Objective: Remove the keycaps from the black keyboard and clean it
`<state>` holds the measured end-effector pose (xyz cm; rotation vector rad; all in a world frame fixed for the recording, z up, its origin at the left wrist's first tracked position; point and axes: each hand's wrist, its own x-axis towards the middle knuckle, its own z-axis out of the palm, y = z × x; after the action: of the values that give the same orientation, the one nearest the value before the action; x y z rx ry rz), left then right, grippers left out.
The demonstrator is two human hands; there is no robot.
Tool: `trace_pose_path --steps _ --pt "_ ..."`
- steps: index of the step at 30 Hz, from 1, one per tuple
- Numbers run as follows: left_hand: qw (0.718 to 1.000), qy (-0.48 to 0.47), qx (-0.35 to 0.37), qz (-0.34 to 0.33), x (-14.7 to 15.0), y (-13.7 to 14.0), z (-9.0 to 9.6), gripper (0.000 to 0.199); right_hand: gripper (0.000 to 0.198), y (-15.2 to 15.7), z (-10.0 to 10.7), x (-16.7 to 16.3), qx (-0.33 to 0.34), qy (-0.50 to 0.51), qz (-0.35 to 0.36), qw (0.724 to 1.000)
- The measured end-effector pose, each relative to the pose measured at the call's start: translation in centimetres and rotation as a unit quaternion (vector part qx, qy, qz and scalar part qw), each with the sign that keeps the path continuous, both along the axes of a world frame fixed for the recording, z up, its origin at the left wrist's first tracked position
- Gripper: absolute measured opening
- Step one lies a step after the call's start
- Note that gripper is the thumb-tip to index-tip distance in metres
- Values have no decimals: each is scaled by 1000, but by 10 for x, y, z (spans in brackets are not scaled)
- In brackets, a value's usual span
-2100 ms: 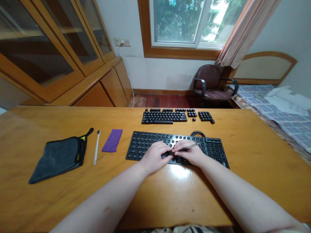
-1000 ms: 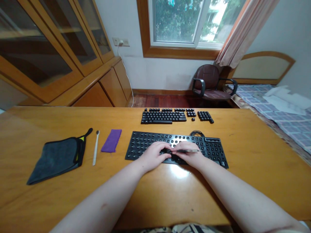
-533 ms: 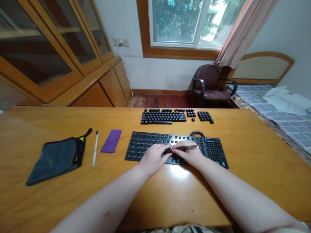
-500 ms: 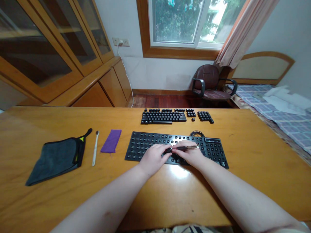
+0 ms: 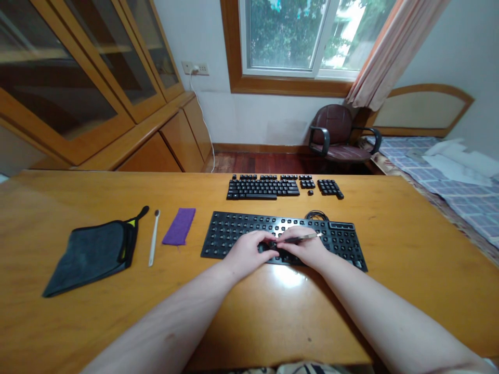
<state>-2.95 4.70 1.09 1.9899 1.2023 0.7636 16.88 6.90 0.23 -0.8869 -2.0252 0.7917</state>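
Observation:
A black keyboard base point(image 5: 234, 239) with its keycaps off lies on the wooden desk in front of me, slightly slanted. Over its middle, my right hand point(image 5: 306, 246) pinches a slim pen-like tool point(image 5: 302, 238), dark along the shaft and pale at the end pointing right. Its working tip is hidden among my fingers. My left hand point(image 5: 247, 252) rests on the base just left of it, thumb and forefinger curled around a small dark spot that I cannot make out. Behind the base, loose black keycaps point(image 5: 263, 187) stand grouped in keyboard order.
To the left lie a purple cloth point(image 5: 179, 226), a white toothbrush point(image 5: 154, 241) and a folded grey cloth point(image 5: 89, 254) with black edging. A coiled black cable point(image 5: 317, 214) sits behind the base. Past the desk point(image 5: 409, 249) stands an office chair point(image 5: 339, 132).
The thumb and forefinger of my left hand have parted a little and shifted slightly right. The tool in my right hand has tilted slightly; the base and keycaps stay put.

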Motion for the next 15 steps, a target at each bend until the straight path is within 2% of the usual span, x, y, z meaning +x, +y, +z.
trace_pose_path --steps 3,6,10,15 --pt "1000 -20 10 -4 -1 1 1 27 11 0 0 0 17 14 17 1000" --pt "998 -51 22 -13 -2 2 0 25 9 -3 -2 -1 64 12 10 998" --pt "997 -69 -14 -31 -2 2 -2 24 12 -8 -5 -2 119 -2 14 993" --pt "998 -59 11 -9 0 2 -1 16 18 -10 -9 0 134 -34 42 990"
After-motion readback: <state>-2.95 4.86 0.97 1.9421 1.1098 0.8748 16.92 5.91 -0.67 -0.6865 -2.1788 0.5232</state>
